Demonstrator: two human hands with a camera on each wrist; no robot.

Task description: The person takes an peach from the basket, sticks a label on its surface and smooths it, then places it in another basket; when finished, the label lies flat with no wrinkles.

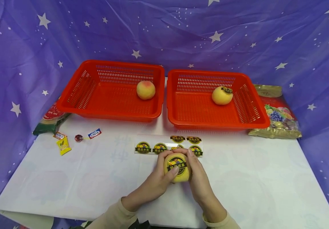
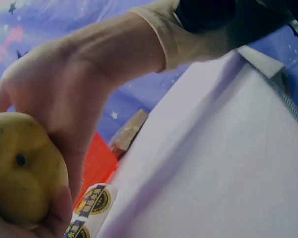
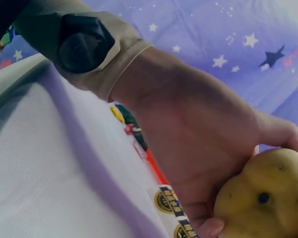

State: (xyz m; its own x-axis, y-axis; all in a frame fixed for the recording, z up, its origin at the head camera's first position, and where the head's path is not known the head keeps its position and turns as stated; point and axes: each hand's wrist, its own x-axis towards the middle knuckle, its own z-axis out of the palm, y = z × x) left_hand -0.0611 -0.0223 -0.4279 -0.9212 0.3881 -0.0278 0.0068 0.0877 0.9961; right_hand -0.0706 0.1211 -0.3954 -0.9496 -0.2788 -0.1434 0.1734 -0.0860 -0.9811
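Note:
Both hands hold a yellow fruit [image 1: 185,176] between them, over the near middle of the table. A round black-and-gold sticker [image 1: 177,162] lies on its upper side. My left hand [image 1: 158,181] grips the fruit from the left, its thumb across the lower part of the sticker. From the right, my right hand [image 1: 200,179] wraps its side with the fingers at the far edge. The lobed underside with a dark hole shows in both wrist views. Just beyond the hands lies a sheet of matching stickers [image 1: 150,149], partly covered by the fingers.
Two red baskets [image 1: 118,116] stand side by side at the back. A peach [image 1: 145,90] sits in the left one, a stickered yellow fruit [image 1: 221,96] in the right. Food bags [image 1: 277,117] flank them. Wrapped candies [image 1: 63,146] and a lollipop [image 1: 79,138] lie at left.

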